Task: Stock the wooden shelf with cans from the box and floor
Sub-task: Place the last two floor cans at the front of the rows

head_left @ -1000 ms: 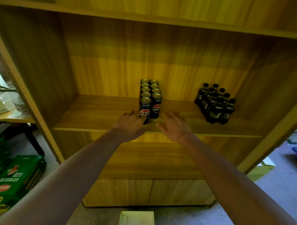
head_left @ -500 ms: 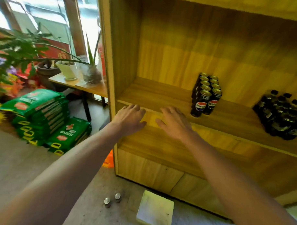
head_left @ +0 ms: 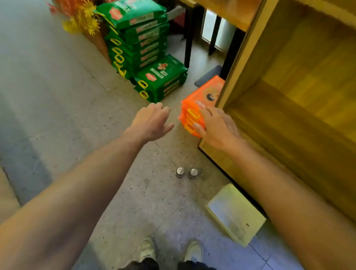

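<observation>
Silver-topped and upright, the two cans (head_left: 180,171) stand side by side on the speckled floor (head_left: 73,115). They are well below both hands and nearer the person's shoes (head_left: 147,250), roughly in line with the gap between the hands.

Head view: the left hand (head_left: 151,121) hangs in the air with its fingers loosely bent and nothing in them. The right hand (head_left: 218,129) is spread flat, also holding nothing. It lies in front of the stack of orange packs (head_left: 202,95), and just beyond its right side is the corner post of the wooden shelf (head_left: 295,102). I cannot tell whether it touches either one. The part of the shelf board seen to the right of that hand carries no cans. Under the right forearm, near the shelf's base, a pale flat box (head_left: 236,214) lies on the floor, and its top hides whatever it contains. Green packs (head_left: 144,42) are piled on the floor well beyond the left hand.

The step in hand looks like fetching: with both hands free and the gaze on the floor, the pair of cans is the likely target. The next move would call for bending low and bringing one hand down over each can. Each can should be taken round its side, not by the rim, and kept upright, so that both can be lifted to the shelf board to the right of the right hand.
</observation>
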Tool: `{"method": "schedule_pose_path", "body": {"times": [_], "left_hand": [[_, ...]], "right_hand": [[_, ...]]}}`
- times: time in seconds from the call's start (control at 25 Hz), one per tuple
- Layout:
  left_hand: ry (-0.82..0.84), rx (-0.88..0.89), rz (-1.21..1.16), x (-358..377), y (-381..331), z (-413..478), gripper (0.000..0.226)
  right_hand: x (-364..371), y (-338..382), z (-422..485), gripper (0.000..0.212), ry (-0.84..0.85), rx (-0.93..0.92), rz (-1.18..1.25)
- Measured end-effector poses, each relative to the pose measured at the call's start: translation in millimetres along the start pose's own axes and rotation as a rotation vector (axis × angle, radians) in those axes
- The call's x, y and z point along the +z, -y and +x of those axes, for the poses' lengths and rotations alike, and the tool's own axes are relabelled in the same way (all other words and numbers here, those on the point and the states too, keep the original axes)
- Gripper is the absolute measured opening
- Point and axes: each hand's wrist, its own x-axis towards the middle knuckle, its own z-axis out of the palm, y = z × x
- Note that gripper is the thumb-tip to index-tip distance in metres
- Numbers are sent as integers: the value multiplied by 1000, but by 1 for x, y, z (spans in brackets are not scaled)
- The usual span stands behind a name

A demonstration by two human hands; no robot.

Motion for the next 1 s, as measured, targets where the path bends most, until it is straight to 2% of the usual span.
{"method": "schedule_pose_path", "body": {"times": [0.24,0.44,0.64,0.76,0.88,1.0], "left_hand": [[50,5,-100,308,10,39,48],[93,26,-95,504,13,59,49],[86,-59,-139,601,18,72,61],[93,-136,-216,641,16,81,65],[49,-231,-385,665,7,93,58],[-30,-308,-498,676,3,101,51]], "right_hand": [[278,-107,-5,57,33,63,-23],[456,-187,-30,61,101,136,-65],[545,-225,-52,67,78,188,-96],[586,-236,-57,77,104,248,-39],[612,-242,-52,83,70,356,193],[624,-239,-39,74,-26,349,423]]}}
